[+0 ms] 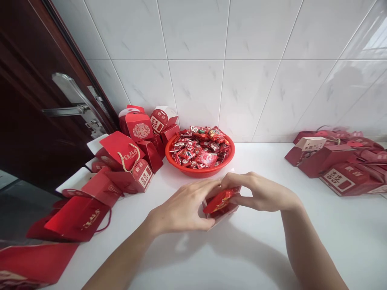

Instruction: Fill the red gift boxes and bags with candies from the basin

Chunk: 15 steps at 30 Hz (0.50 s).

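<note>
In the middle of the white table, a small box (223, 218) stands with its top open between my hands. My left hand (184, 207) wraps round its left side, thumb at the near edge and fingers at the far edge. A red candy packet (220, 201) lies tilted in the opening. My right hand (260, 193) pinches the right end of this packet, its fingers bent over the box's right side. Just beyond my hands, an orange-red basin (199, 173) holds several red-wrapped candies (193, 150).
Several red gift boxes (121, 155) crowd the left side, some open, near a dark door (27, 92) with a metal handle. More red boxes (341, 177) are grouped at the right. A tiled wall (196, 84) rises behind the white table (332, 233).
</note>
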Each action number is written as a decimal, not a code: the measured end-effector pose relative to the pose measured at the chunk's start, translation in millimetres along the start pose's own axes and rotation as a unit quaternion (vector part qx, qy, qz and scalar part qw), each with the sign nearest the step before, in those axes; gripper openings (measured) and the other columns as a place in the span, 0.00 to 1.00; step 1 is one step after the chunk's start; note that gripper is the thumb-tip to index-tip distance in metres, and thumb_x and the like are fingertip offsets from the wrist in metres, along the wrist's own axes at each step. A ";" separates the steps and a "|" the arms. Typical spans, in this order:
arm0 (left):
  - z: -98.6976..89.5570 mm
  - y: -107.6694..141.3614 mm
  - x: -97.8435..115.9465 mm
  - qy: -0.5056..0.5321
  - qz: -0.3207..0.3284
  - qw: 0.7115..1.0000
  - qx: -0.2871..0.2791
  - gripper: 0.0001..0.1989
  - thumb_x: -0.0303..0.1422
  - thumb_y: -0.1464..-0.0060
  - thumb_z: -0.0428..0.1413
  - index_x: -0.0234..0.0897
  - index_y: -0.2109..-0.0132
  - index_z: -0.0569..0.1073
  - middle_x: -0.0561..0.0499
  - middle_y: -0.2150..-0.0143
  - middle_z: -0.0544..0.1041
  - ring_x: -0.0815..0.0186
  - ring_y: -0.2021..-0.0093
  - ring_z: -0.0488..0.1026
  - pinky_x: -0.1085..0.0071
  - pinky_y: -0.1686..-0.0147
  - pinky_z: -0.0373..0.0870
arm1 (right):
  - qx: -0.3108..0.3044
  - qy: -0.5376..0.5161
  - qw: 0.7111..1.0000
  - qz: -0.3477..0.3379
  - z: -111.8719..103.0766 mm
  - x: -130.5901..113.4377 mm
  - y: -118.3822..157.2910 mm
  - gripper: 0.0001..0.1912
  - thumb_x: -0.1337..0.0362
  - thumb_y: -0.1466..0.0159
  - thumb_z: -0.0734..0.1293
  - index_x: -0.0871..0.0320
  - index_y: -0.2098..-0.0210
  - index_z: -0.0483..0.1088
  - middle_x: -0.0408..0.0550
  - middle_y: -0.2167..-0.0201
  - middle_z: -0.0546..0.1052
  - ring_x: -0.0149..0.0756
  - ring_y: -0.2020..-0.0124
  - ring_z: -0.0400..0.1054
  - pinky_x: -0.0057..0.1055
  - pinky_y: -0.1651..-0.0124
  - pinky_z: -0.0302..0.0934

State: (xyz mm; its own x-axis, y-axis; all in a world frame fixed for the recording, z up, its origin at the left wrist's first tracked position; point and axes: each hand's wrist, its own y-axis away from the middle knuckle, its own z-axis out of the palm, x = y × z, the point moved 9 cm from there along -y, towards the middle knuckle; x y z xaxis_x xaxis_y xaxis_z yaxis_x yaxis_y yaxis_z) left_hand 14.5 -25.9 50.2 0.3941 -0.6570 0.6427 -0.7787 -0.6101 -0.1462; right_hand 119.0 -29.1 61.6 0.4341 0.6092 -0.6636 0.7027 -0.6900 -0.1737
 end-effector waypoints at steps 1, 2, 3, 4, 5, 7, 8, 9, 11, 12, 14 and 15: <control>1.8 1.3 3.3 -0.007 0.004 1.000 -0.001 0.29 0.35 0.46 0.60 0.46 0.37 0.67 0.50 0.44 0.78 0.57 0.46 0.76 0.65 0.45 0.71 | 0.001 0.011 1.000 0.007 -1.4 -0.6 2.4 0.11 0.71 0.33 0.64 0.57 0.52 0.70 0.47 0.60 0.81 0.33 0.65 0.75 0.28 0.62 0.67; 3.9 2.6 6.2 -0.014 0.006 1.000 -0.003 0.27 0.35 0.45 0.60 0.45 0.38 0.67 0.49 0.45 0.78 0.56 0.46 0.76 0.64 0.45 0.71 | 0.002 0.022 1.000 0.014 -2.9 -1.8 5.0 0.10 0.70 0.33 0.64 0.57 0.52 0.71 0.47 0.60 0.81 0.33 0.65 0.75 0.28 0.62 0.67; 6.2 3.7 8.5 -0.022 0.006 1.000 -0.005 0.26 0.35 0.44 0.59 0.44 0.39 0.68 0.48 0.45 0.78 0.56 0.46 0.76 0.63 0.44 0.71 | 0.002 0.033 0.999 0.020 -4.6 -3.2 7.5 0.10 0.70 0.32 0.64 0.56 0.52 0.71 0.47 0.60 0.81 0.34 0.65 0.75 0.28 0.62 0.67; 8.4 4.6 10.2 -0.030 0.006 1.000 -0.008 0.24 0.35 0.44 0.59 0.43 0.40 0.69 0.47 0.46 0.78 0.56 0.47 0.76 0.62 0.44 0.71 | 0.003 0.044 0.999 0.026 -6.2 -4.8 9.8 0.10 0.69 0.32 0.64 0.56 0.52 0.72 0.47 0.60 0.82 0.34 0.64 0.75 0.28 0.61 0.67; 9.9 5.3 11.3 -0.037 0.005 0.999 -0.010 0.23 0.35 0.44 0.59 0.42 0.41 0.69 0.47 0.47 0.79 0.55 0.47 0.76 0.62 0.45 0.71 | 0.006 0.056 0.998 0.029 -8.0 -6.3 11.9 0.11 0.69 0.32 0.64 0.55 0.51 0.72 0.47 0.60 0.82 0.34 0.64 0.76 0.28 0.61 0.67; 11.1 5.9 12.9 -0.046 0.009 0.999 -0.009 0.24 0.34 0.44 0.59 0.42 0.40 0.68 0.47 0.47 0.79 0.55 0.47 0.76 0.61 0.45 0.71 | 0.014 0.077 0.996 0.034 -11.1 -8.4 15.4 0.13 0.69 0.32 0.63 0.55 0.50 0.73 0.48 0.60 0.82 0.35 0.64 0.76 0.29 0.60 0.67; 10.8 6.0 13.3 -0.048 0.012 0.999 -0.008 0.25 0.34 0.44 0.59 0.42 0.39 0.68 0.47 0.47 0.78 0.55 0.46 0.76 0.62 0.45 0.71 | 0.018 0.085 0.996 0.037 -12.0 -8.8 16.8 0.14 0.69 0.32 0.63 0.54 0.49 0.73 0.48 0.60 0.82 0.36 0.63 0.76 0.29 0.60 0.68; 10.5 6.0 13.4 -0.047 0.014 0.999 -0.007 0.26 0.34 0.44 0.59 0.42 0.39 0.67 0.47 0.47 0.78 0.55 0.46 0.76 0.62 0.45 0.71 | 0.022 0.093 0.995 0.040 -12.5 -8.7 18.0 0.14 0.69 0.32 0.63 0.54 0.48 0.74 0.48 0.60 0.82 0.36 0.63 0.77 0.29 0.59 0.68; 10.3 5.9 12.1 -0.044 0.013 0.999 -0.010 0.26 0.33 0.44 0.60 0.42 0.39 0.67 0.46 0.46 0.78 0.55 0.46 0.76 0.63 0.46 0.72 | 0.027 0.102 0.993 0.047 -12.2 -8.5 19.8 0.16 0.70 0.32 0.63 0.53 0.47 0.74 0.49 0.59 0.83 0.38 0.61 0.77 0.30 0.58 0.68; 10.5 5.9 10.8 -0.045 0.011 0.999 -0.012 0.26 0.34 0.44 0.60 0.42 0.39 0.68 0.46 0.45 0.78 0.55 0.46 0.76 0.63 0.46 0.72 | 0.028 0.105 0.993 0.050 -11.4 -8.9 20.3 0.17 0.70 0.32 0.63 0.53 0.47 0.74 0.49 0.58 0.83 0.38 0.60 0.77 0.30 0.58 0.68; 10.8 5.9 8.5 -0.048 0.009 0.999 -0.013 0.27 0.34 0.45 0.61 0.42 0.38 0.68 0.46 0.42 0.77 0.54 0.43 0.75 0.62 0.44 0.71 | 0.026 0.108 0.992 0.060 -9.1 -10.4 20.6 0.17 0.71 0.32 0.61 0.52 0.48 0.75 0.49 0.59 0.83 0.39 0.60 0.77 0.31 0.57 0.68; 10.9 5.8 8.1 -0.048 0.012 0.999 -0.011 0.29 0.34 0.45 0.61 0.43 0.37 0.67 0.46 0.39 0.75 0.54 0.41 0.73 0.61 0.42 0.71 | 0.022 0.109 0.991 0.067 -7.3 -11.2 20.2 0.17 0.72 0.33 0.61 0.52 0.49 0.75 0.48 0.60 0.82 0.39 0.60 0.77 0.31 0.57 0.67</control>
State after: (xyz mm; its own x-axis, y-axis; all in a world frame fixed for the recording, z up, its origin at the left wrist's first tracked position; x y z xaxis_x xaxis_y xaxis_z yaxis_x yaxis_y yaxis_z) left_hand 18.5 -39.6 46.4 0.4193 -0.7121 0.5631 -0.7989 -0.5840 -0.1438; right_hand 132.5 -47.0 70.8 0.6371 0.5781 -0.5098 0.6077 -0.7836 -0.1292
